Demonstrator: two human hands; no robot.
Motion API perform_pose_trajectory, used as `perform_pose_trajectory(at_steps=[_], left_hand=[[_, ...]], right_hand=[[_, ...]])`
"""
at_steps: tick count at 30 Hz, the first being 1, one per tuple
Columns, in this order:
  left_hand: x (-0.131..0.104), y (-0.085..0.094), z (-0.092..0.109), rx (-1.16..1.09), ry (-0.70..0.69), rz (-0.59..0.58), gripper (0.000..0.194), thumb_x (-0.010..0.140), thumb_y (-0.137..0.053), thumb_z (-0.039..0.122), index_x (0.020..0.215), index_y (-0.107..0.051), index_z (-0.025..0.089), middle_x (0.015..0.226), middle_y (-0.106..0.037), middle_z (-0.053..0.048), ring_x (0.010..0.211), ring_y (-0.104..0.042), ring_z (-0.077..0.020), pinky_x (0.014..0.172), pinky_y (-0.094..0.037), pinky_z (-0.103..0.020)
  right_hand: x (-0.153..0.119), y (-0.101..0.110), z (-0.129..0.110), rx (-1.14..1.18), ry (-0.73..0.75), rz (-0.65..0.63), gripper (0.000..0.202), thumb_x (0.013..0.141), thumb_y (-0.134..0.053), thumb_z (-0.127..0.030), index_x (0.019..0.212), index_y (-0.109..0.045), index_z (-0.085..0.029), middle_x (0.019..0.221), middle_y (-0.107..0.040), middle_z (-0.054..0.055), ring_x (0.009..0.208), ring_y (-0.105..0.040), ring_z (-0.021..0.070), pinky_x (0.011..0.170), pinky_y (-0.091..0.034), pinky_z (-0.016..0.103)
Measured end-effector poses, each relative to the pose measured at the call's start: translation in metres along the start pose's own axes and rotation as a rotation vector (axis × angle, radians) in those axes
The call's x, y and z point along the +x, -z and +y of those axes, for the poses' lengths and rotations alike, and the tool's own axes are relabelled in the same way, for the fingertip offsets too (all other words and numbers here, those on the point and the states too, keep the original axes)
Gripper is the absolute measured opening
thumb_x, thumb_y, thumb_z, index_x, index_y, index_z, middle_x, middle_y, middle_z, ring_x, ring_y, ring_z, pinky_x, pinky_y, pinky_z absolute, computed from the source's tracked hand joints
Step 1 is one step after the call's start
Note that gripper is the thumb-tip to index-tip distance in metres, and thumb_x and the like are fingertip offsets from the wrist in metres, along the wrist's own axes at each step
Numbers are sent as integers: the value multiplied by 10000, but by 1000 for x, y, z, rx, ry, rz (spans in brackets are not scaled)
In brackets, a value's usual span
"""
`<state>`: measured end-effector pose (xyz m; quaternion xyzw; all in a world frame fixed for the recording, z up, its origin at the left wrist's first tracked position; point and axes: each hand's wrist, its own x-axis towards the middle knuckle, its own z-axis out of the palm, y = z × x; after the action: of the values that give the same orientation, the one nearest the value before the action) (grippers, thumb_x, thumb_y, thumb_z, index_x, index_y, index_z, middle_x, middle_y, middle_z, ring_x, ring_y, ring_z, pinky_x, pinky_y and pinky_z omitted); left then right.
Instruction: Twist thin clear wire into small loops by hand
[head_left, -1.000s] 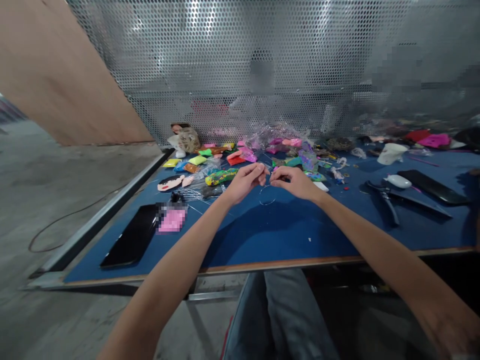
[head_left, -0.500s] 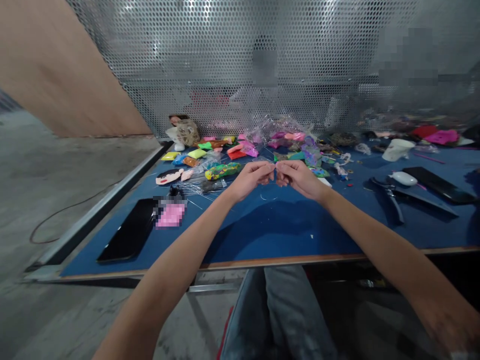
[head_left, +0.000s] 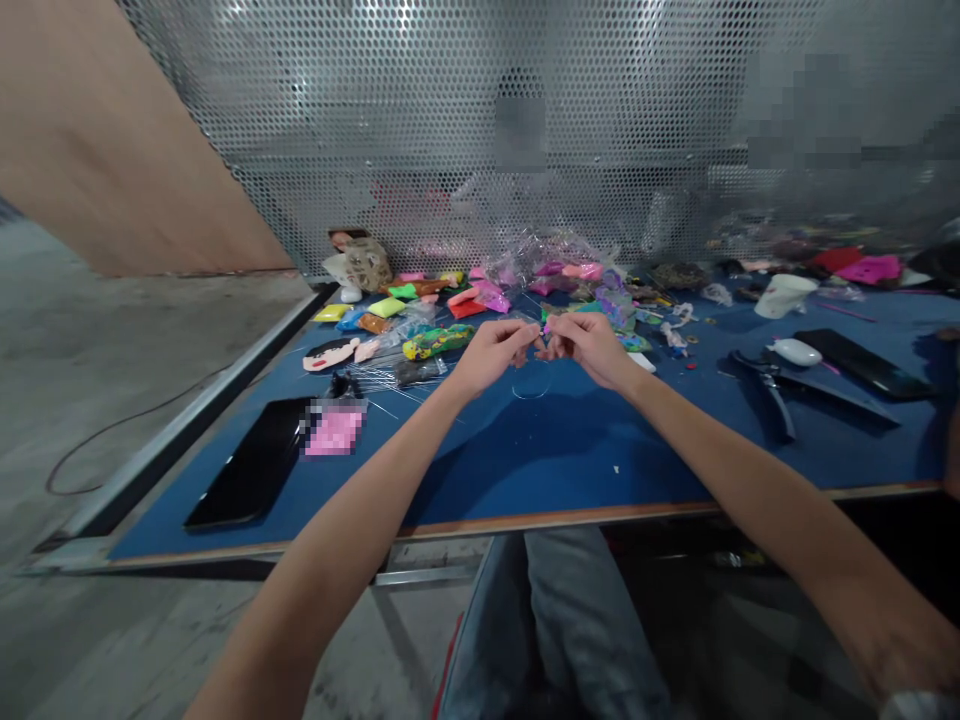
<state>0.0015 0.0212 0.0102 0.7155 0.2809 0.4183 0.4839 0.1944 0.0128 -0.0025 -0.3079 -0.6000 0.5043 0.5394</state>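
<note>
My left hand point(head_left: 496, 352) and my right hand point(head_left: 589, 345) meet above the middle of the blue tabletop point(head_left: 540, 470), thumbs and fingertips pinched close together. A tiny pink-purple piece point(head_left: 546, 328) shows at the right fingertips; its kind is too small to make out. What the left fingertips hold is hidden. A thin pale loop point(head_left: 531, 397), like thread or fine wire, shows just below the hands; whether it hangs from them I cannot tell. Beyond the left hand lies a yellow-green patterned packet point(head_left: 437, 342).
Packets of coloured clay-like material point(head_left: 386, 307) and clear wrappers line the back by a perforated metal panel point(head_left: 420, 110). Thin wires point(head_left: 382, 380), a flat face-shaped piece point(head_left: 330, 354) and a black phone point(head_left: 251, 465) lie left. Pliers point(head_left: 772, 400), a white cup point(head_left: 785, 296) and a dark phone point(head_left: 862, 362) lie right.
The view has shifted slightly. My fingers have changed their pinch a little, with the right fingers looser, and the pale loop shows more fully below them.
</note>
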Motion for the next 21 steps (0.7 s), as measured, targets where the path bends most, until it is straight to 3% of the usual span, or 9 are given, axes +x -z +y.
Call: perform_pose_trajectory(at_steps=[4, 7, 10, 13, 16, 19, 21], left_hand=[[-2, 9, -4, 21, -45, 46, 388, 898, -661, 500, 990, -729, 130, 818, -700, -65, 739, -658, -152, 722, -531, -284], [-3, 19, -6, 214, -131, 67, 405, 896, -668, 487, 1115, -711, 149, 987, -744, -88, 892, -686, -179, 815, -538, -295], [-4, 26, -11, 475, -94, -69, 374, 871, -692, 492, 1047, -740, 164, 923, -753, -62, 812, -673, -159, 746, -513, -257], [-5, 30, -18, 489, 11, -256, 368, 922, -618, 498, 899, -741, 152, 823, -748, -55, 699, -654, -134, 653, -485, -230], [-3, 32, -23, 501, 15, -169, 418, 951, -559, 520, 873, -731, 148, 764, -728, -40, 575, -578, -101, 559, -419, -218], [-1, 36, -25, 603, -30, -6, 430, 934, -579, 531, 828, -741, 148, 682, -690, -22, 548, -525, -97, 532, -360, -223], [0, 39, -25, 609, -30, 38, 420, 916, -602, 533, 834, -747, 147, 664, -682, -18, 573, -545, -108, 548, -369, -226]], right_hand=[[0, 6, 2, -72, 13, -5, 396, 825, -737, -575, 722, -709, -193, 745, -677, 30, 695, -648, 158, 722, -575, 321], [0, 9, 2, -233, 109, 26, 399, 877, -680, -572, 751, -726, -196, 753, -702, 37, 702, -642, 151, 709, -546, 293], [1, 14, 4, -360, 162, 47, 388, 910, -638, -562, 835, -749, -197, 785, -732, 47, 692, -635, 150, 670, -521, 284], [2, 21, 4, -463, 188, 69, 382, 919, -623, -553, 899, -751, -193, 795, -743, 55, 701, -654, 162, 678, -528, 297], [2, 27, 3, -548, 178, 71, 351, 907, -640, -519, 924, -738, -182, 780, -750, 63, 704, -683, 181, 675, -541, 309], [1, 31, 3, -645, 103, -14, 286, 891, -657, -452, 847, -729, -179, 724, -746, 55, 634, -672, 175, 625, -521, 298], [0, 33, 4, -740, 75, -82, 245, 881, -658, -401, 788, -724, -185, 697, -741, 41, 616, -665, 171, 614, -501, 290]])
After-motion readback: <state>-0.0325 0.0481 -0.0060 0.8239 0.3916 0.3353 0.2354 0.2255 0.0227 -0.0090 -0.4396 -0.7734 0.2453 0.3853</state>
